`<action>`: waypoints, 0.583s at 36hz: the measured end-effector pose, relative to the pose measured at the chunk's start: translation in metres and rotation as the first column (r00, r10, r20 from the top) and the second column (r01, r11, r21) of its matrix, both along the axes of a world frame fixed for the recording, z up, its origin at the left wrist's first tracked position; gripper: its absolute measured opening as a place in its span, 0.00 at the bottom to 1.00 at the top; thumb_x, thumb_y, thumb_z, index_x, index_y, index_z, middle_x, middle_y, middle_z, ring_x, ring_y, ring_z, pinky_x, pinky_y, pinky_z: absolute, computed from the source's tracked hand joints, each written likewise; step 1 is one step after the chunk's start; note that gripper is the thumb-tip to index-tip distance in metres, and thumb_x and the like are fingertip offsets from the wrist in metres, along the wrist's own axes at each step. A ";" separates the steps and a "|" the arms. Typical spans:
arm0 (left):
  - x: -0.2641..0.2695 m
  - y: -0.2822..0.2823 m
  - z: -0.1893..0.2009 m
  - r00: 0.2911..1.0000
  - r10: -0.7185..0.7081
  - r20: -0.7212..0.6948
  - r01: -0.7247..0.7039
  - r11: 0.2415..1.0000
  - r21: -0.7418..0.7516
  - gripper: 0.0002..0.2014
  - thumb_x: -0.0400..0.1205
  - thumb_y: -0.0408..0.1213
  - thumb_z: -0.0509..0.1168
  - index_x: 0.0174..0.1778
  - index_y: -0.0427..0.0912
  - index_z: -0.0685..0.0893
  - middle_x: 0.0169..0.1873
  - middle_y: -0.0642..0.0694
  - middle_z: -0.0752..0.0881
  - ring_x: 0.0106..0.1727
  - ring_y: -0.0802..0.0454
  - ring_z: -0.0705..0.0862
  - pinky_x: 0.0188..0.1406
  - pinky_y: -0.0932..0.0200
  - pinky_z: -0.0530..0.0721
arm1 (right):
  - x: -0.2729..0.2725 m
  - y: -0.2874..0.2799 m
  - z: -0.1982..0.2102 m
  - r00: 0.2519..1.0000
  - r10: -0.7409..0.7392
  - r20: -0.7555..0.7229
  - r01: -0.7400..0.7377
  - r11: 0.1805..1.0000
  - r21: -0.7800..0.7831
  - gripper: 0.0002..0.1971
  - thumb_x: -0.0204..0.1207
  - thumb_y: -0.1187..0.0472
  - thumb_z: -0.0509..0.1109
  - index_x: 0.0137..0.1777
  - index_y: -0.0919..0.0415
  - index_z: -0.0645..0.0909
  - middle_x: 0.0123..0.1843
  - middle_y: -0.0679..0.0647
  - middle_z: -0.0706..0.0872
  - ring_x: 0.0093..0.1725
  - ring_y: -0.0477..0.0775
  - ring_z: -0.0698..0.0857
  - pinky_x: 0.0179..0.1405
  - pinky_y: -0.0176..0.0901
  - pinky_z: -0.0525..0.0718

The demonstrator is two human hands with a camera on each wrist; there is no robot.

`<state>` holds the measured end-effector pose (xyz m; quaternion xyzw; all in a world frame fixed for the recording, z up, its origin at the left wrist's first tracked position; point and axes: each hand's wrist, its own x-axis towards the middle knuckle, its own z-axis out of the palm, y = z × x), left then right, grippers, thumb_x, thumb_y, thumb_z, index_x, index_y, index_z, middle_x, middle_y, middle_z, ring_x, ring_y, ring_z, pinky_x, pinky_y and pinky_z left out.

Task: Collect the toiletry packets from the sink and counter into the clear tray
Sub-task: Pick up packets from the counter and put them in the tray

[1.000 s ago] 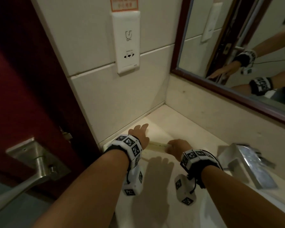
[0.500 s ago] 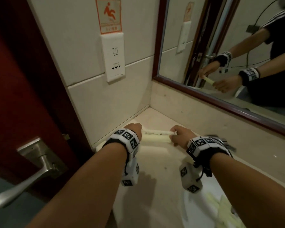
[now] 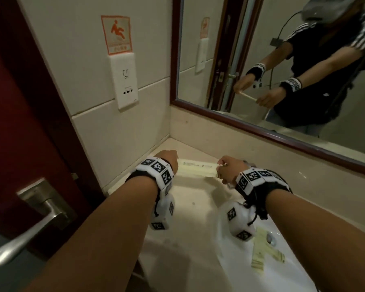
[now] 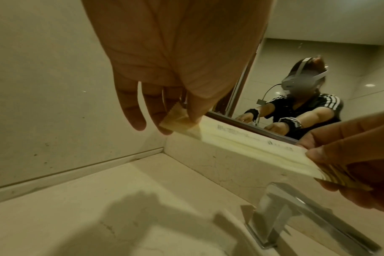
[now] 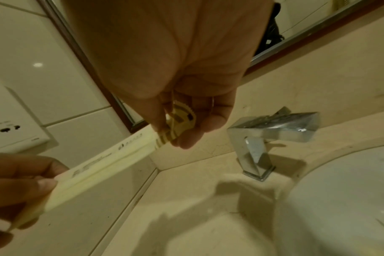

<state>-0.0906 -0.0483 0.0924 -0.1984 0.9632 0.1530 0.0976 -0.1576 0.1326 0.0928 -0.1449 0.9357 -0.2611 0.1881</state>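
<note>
From the head camera I see my left hand (image 3: 167, 160) and right hand (image 3: 228, 169) raised above the back corner of the counter (image 3: 190, 199), each gripping one end of a long pale-yellow packet (image 3: 195, 168) that spans the gap between them, clear of the stone. In the white sink (image 3: 230, 256) at lower right lie more packets (image 3: 261, 247), crossing each other just beside the drain (image 3: 271, 239). A dark red door (image 3: 19, 102) with a metal lever handle (image 3: 30, 224) crowds my left forearm. On the tiled wall ahead hang a socket plate (image 3: 125, 81) and, above it, an orange slip-warning sign (image 3: 117, 34). The mirror (image 3: 261, 60) on the right reflects both arms and the packet. I cannot find the clear tray in this view.

From the left wrist camera, my left thumb and fingers (image 4: 156, 110) pinch the serrated end of the packet (image 4: 241, 140); the little finger hangs straight and apart. The right hand (image 4: 351, 155) clamps the far end at the frame's right edge. Below it stands the chrome tap (image 4: 296, 216), and the counter corner lies underneath.

From the right wrist camera, my right fingers (image 5: 208, 121) and thumb curl round the folded, crumpled end of the packet (image 5: 112, 164), which runs down-left to the left hand (image 5: 18, 181), whose thumb presses on top of it. The tap (image 5: 263, 135) stands just right of my fingers, at the sink's rim (image 5: 318, 173). The socket plate (image 5: 15, 124) shows at far left, behind the packet.
</note>
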 end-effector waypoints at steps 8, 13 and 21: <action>0.004 0.083 0.020 0.998 -0.028 -0.051 0.032 0.996 0.085 0.17 0.88 0.34 0.51 0.71 0.34 0.73 0.68 0.34 0.79 0.67 0.36 0.79 0.66 0.47 0.76 | 0.024 0.090 0.026 0.998 -0.046 -0.053 0.052 0.992 0.112 0.08 0.82 0.59 0.59 0.56 0.59 0.76 0.57 0.62 0.84 0.48 0.57 0.79 0.44 0.43 0.74; 0.010 0.162 0.027 0.990 -0.035 -0.134 0.060 0.979 0.193 0.16 0.88 0.38 0.53 0.67 0.34 0.75 0.64 0.34 0.81 0.63 0.36 0.80 0.60 0.50 0.78 | 0.041 0.181 0.028 0.971 -0.226 -0.076 0.226 0.974 -0.018 0.11 0.79 0.55 0.63 0.59 0.57 0.77 0.58 0.60 0.86 0.44 0.56 0.79 0.37 0.41 0.74; 0.022 0.339 0.002 0.965 -0.007 -0.261 0.134 0.871 0.472 0.11 0.85 0.38 0.60 0.61 0.39 0.78 0.56 0.38 0.85 0.51 0.41 0.84 0.52 0.54 0.81 | 0.087 0.366 0.014 0.893 -0.442 -0.081 0.436 0.896 -0.082 0.12 0.83 0.57 0.61 0.63 0.59 0.77 0.62 0.61 0.84 0.59 0.62 0.83 0.45 0.38 0.72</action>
